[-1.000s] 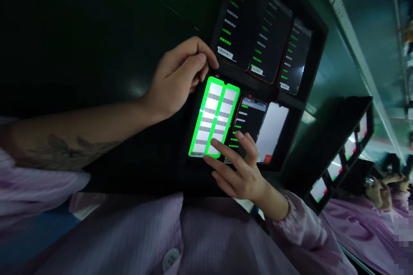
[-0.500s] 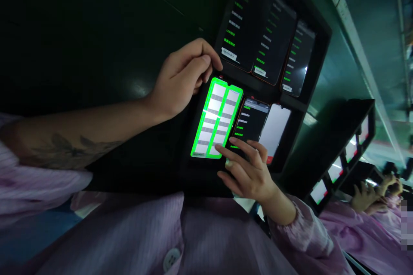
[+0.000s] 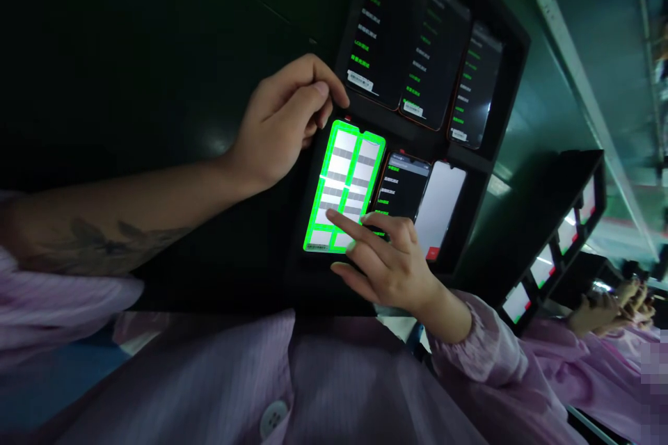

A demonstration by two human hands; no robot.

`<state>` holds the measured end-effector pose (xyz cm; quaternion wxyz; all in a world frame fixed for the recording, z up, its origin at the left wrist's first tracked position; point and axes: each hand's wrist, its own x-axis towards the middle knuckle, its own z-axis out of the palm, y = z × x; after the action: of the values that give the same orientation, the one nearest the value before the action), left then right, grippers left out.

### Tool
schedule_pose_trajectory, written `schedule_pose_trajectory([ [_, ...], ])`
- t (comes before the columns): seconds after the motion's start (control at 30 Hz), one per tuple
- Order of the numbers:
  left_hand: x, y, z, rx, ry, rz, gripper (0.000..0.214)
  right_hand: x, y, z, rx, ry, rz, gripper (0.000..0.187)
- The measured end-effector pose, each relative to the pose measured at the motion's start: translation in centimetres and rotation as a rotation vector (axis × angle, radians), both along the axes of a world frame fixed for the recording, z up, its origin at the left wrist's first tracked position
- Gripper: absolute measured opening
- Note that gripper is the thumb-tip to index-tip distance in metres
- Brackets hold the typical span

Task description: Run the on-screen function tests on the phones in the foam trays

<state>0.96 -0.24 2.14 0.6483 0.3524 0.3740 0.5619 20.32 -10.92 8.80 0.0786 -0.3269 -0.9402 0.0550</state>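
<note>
As the open right hand (image 3: pixel 396 271) slides a forefinger up the green-framed phone (image 3: pixel 342 167) | left hand (image 3: pixel 282 118) stays closed at its 11 o'clock corner.

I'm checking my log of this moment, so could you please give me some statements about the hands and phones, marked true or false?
1. The right hand touches the green-framed phone with its index finger. True.
2. The left hand lies flat on the white-screen phone. False: its curled fingers are at the green-framed phone's top corner.
3. The black tray holds six phones. True.
4. The upper-row phones show white screens. False: they are dark with green text.
</note>
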Motion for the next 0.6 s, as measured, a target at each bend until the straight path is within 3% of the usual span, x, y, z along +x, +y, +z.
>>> schedule_pose_trajectory([
  [0.17,-0.2,-0.1,0.1,0.002,0.009,-0.008,0.026,-0.9,1.1,-0.3,-0.006,-0.052,0.043,0.029],
  [0.37,-0.8,0.2,-0.6,0.043,0.012,-0.075,0.027,1.5,0.9,0.2,0.019,-0.026,-0.002,0.043],
  [0.6,-0.6,0.3,-0.5,0.037,0.031,-0.055,0.027,2.8,0.6,0.9,0.054,0.050,-0.100,0.039],
])
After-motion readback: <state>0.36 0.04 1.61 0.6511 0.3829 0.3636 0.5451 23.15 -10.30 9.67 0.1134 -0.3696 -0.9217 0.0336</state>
